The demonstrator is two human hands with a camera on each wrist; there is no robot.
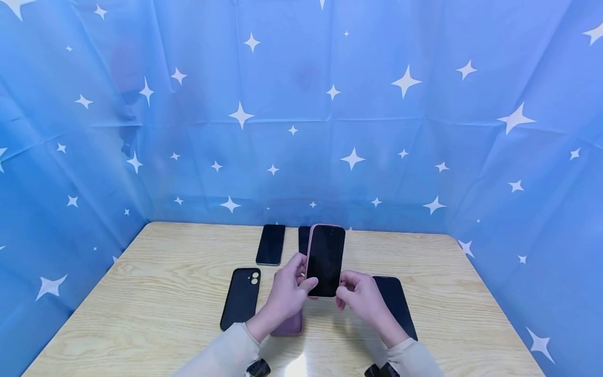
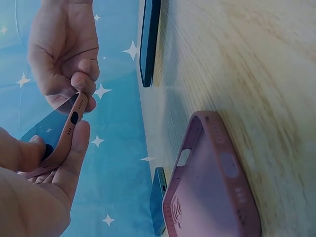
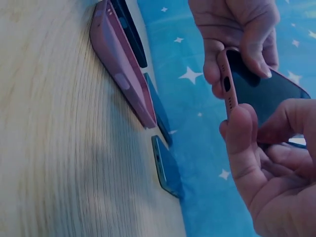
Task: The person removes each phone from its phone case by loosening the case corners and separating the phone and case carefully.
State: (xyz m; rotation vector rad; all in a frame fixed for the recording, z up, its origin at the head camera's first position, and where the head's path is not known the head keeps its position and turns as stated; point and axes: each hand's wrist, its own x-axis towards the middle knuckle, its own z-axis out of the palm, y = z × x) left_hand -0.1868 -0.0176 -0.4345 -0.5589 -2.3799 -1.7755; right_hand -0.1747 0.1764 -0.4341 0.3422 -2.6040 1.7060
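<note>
Raised above the table is a phone [image 1: 326, 259] with a dark screen, in a pink case [image 3: 228, 84] whose bottom edge shows a charging-port opening. My left hand [image 1: 288, 287] grips the left side, its thumb over the lower screen and its fingers behind. At the lower right corner my right hand [image 1: 360, 294] pinches the case edge between thumb and fingers. Whether the phone sits fully in the case at every corner I cannot tell. Below the left hand lies a mauve-pink phone case [image 2: 207, 182], partly hidden by that arm in the head view.
Left of the hands lies a black phone case [image 1: 240, 298] with camera holes. A dark phone [image 1: 270, 244] lies at the back, with another dark phone [image 1: 303, 240] partly behind the held one. By the right forearm is a dark phone-shaped thing [image 1: 397, 306]. A starry blue cloth [image 1: 301, 178] surrounds the wooden table [image 1: 155, 293].
</note>
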